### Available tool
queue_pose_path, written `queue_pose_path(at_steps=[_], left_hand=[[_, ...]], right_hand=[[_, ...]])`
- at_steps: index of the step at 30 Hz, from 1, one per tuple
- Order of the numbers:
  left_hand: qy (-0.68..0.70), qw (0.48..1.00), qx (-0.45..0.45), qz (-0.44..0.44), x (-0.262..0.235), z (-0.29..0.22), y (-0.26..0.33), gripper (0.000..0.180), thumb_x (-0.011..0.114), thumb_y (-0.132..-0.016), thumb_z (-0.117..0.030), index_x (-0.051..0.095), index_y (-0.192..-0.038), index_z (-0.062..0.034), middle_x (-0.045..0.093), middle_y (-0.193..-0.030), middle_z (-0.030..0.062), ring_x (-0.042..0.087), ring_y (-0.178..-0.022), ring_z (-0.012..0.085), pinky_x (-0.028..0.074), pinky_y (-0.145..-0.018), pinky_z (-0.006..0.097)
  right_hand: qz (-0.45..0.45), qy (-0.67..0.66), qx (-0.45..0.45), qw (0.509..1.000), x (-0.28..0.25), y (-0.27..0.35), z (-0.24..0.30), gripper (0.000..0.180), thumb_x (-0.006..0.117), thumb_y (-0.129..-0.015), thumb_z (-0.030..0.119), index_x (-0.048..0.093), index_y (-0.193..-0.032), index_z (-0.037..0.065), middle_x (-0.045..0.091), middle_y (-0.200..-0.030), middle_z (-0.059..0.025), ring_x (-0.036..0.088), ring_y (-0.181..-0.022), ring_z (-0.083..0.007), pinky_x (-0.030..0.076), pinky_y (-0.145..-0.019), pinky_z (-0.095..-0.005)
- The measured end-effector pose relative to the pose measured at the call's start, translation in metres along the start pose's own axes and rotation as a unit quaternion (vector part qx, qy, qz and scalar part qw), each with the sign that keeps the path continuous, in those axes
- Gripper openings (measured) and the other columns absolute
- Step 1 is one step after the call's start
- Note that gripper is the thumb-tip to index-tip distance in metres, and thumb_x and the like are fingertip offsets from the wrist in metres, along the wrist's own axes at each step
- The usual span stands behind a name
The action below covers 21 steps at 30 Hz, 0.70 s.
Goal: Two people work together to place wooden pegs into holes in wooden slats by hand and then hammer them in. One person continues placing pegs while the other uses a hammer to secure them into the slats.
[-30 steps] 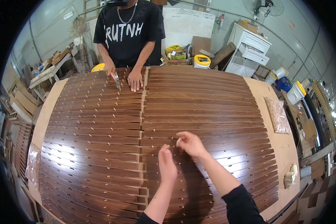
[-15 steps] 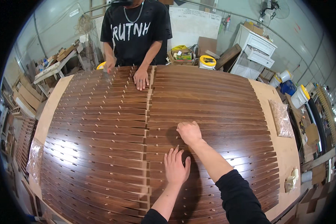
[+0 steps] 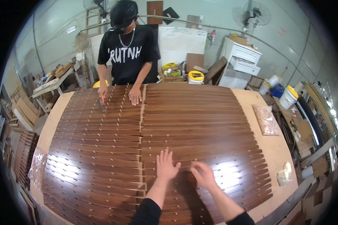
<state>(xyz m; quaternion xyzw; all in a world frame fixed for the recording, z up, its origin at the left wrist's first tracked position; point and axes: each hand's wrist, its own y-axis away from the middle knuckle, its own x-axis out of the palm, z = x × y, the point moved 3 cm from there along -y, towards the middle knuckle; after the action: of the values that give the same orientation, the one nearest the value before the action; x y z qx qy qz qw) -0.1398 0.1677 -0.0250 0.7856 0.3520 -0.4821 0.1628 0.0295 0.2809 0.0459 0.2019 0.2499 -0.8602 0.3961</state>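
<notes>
Long rows of dark brown wooden slats (image 3: pixel 191 116) lie side by side in two blocks, with small pale wooden dowels (image 3: pixel 167 135) standing up from many of them. My left hand (image 3: pixel 166 167) rests flat on the right block, fingers spread, just on the near side of several dowels. To its right, my right hand (image 3: pixel 203 174) hovers over the slats with thumb and fingers curled into a pinch. Whatever may be between those fingertips is too small to make out. The right fingers are apart from the left hand.
Across the table a co-worker (image 3: pixel 129 52) leans over the left block, one hand flat, the other gripping a red-handled tool (image 3: pixel 103 101), perhaps a hammer. Clear bags (image 3: pixel 266 120) of dowels lie on the pale board (image 3: pixel 248 99) at both sides. A yellow-lidded bucket (image 3: pixel 195 77) stands behind.
My right hand has come back toward me from farther up the slats, opening from a fist to a pinch. My left hand stays flat on the slats. The view has tilted upward.
</notes>
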Motion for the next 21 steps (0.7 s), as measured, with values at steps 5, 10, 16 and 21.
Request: queue_pose_path(at_steps=[5,10,16,21], left_hand=[[0.035,0.995,-0.079,0.058,-0.001,-0.031,0.051,0.073,0.061,-0.091,-0.044,0.038,-0.150,-0.0091,0.021,-0.163,0.0198,0.015,-0.152,0.0359,0.013,-0.124,0.050],[-0.040,0.991,0.048,0.119,0.003,-0.065,0.127,0.069,0.059,-0.092,-0.044,0.040,-0.150,-0.0116,0.021,-0.162,0.0186,0.013,-0.152,0.0388,0.014,-0.123,0.053],[-0.078,0.987,0.134,0.035,0.012,-0.075,0.171,0.060,0.061,-0.091,-0.042,0.050,-0.142,-0.0132,0.035,-0.156,0.0176,0.024,-0.146,0.0435,0.020,-0.120,0.056],[-0.140,0.986,0.075,0.054,-0.003,-0.090,0.180,0.052,0.065,-0.089,-0.035,0.057,-0.135,-0.0120,0.044,-0.149,0.0180,0.032,-0.143,0.0421,0.022,-0.118,0.059]], right_hand=[[-0.181,0.035,0.232,0.955,-0.116,0.249,-0.016,0.019,0.069,-0.089,0.009,0.072,-0.105,0.000,0.073,-0.093,-0.0093,0.066,-0.085,-0.0144,0.052,-0.078,-0.0274],[-0.272,-0.058,0.388,0.879,-0.135,0.404,-0.019,0.019,0.067,-0.090,0.007,0.072,-0.106,-0.002,0.072,-0.089,-0.0069,0.063,-0.079,-0.0094,0.050,-0.074,-0.0230],[-0.106,0.008,0.338,0.935,-0.122,0.398,0.031,0.021,0.071,-0.090,0.016,0.074,-0.104,0.001,0.075,-0.096,-0.0118,0.071,-0.085,-0.0158,0.056,-0.077,-0.0287],[-0.032,-0.013,0.235,0.971,-0.153,0.379,0.013,0.021,0.068,-0.093,0.020,0.072,-0.108,0.006,0.073,-0.097,-0.0130,0.071,-0.085,-0.0271,0.056,-0.075,-0.0353]])
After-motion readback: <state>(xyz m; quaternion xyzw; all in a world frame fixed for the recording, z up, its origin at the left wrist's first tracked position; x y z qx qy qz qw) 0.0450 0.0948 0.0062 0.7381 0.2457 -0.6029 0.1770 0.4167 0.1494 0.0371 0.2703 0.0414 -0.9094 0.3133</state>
